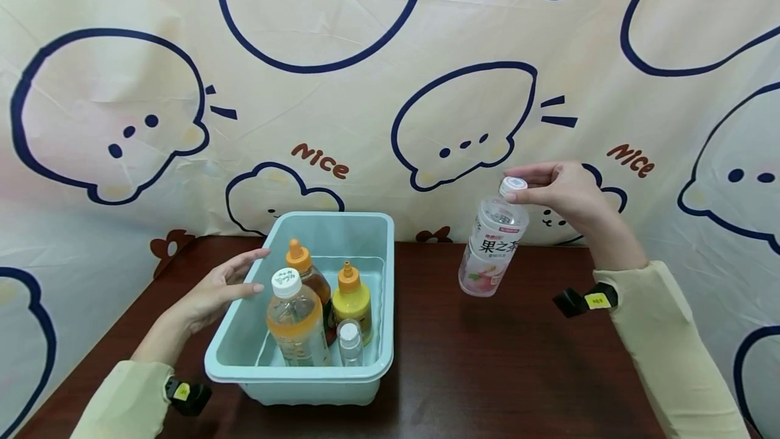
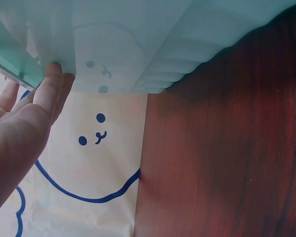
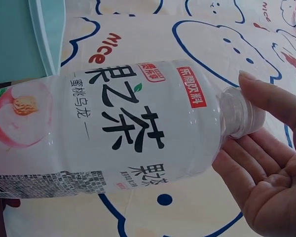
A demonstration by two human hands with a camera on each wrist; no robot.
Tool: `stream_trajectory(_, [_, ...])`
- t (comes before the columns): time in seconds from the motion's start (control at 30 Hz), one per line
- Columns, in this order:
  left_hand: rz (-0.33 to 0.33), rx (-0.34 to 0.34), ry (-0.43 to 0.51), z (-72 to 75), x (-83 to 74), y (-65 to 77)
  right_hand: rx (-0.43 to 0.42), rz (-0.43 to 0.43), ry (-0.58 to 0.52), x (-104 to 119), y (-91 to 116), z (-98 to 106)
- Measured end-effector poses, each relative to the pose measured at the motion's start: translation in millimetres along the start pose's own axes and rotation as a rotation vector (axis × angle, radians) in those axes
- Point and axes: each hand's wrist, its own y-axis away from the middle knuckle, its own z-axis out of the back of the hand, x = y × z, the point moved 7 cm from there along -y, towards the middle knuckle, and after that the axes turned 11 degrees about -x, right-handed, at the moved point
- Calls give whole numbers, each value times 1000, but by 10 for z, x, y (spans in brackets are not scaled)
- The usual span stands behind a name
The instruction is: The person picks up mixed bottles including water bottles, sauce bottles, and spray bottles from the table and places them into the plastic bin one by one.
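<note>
My right hand [image 1: 563, 195] pinches a clear drink bottle [image 1: 492, 246] by its white cap, thumb on one side and fingers on the other. The bottle hangs tilted above the table, right of a light blue plastic bin [image 1: 390, 290]. Its label [image 3: 123, 113] shows a peach and large dark characters. My left hand [image 1: 213, 293] rests at the bin's left side, fingers extended and touching the rim and outer wall. Inside the bin stand a white-capped bottle [image 1: 298, 330], a brown bottle with an orange nozzle [image 1: 317, 283], a yellow squeeze bottle [image 1: 352, 303] and a small clear bottle [image 1: 350, 344].
The bin stands on a dark reddish-brown wooden table [image 1: 463, 371]. Behind the table hangs a cream cloth [image 1: 365, 114] with blue cartoon outlines, meeting its back edge. A black band with a yellow tag [image 1: 597, 301] sits on the right wrist, and a similar one [image 1: 183, 391] on the left.
</note>
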Motion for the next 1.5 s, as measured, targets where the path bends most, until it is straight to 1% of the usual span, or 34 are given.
stream_trajectory(0.23, [-3,1,-7,2,0,-2,3,3,8,96,-28,-65])
stream_trajectory(0.43, [-10,-7,-15,8,0,10,9,-1,-37,174,-61,-125])
stream_trajectory(0.73, [-5,-4,-11,3,-2,11,12,45,-67,319,-101,-200])
stream_trajectory(1.0, [-3,-11,-15,10,9,11,16,110,-118,465,-143,-271])
stream_trajectory(1.5, [-7,-13,-13,10,5,10,14,100,-164,629,-200,-379])
